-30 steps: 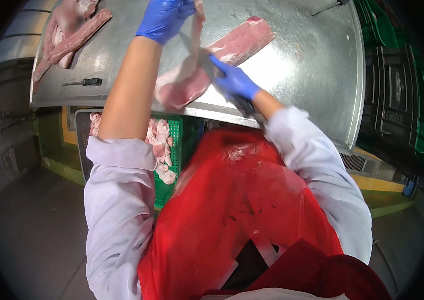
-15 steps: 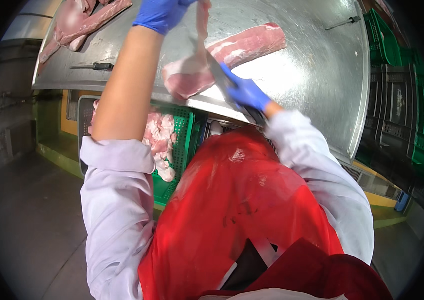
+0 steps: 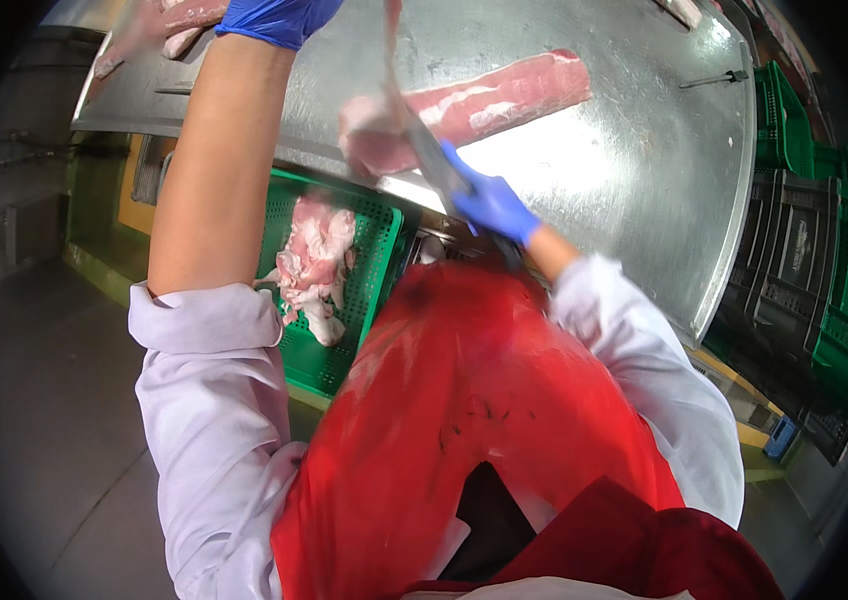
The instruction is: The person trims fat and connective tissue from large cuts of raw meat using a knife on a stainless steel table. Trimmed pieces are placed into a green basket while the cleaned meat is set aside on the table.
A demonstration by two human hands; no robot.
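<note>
My left hand (image 3: 274, 17), blue-gloved, is cut off by the top edge with its fingers out of sight. Near it a pale meat strip (image 3: 393, 45) runs up out of the picture, partly blurred. My right hand (image 3: 494, 203), also gloved, grips a long grey knife (image 3: 434, 160) whose blade slants up toward that strip. A long pink loin (image 3: 524, 92) with white fat patches lies on the steel table (image 3: 644, 190) behind the blade, its near end smeared by motion. Below the table a green perforated crate (image 3: 364, 300) contains pale meat trimmings (image 3: 314, 250).
More meat (image 3: 184, 18) lies at the table's upper left, and another piece (image 3: 679, 10) at the top right. A slim tool (image 3: 714, 79) rests near the right edge. Stacked black crates (image 3: 784, 250) and green crates (image 3: 784, 120) stand right of the table.
The view has shifted, with the table's right side now sitting lower. My left hand has moved up and left, partly out of frame. My right hand still holds the knife.
</note>
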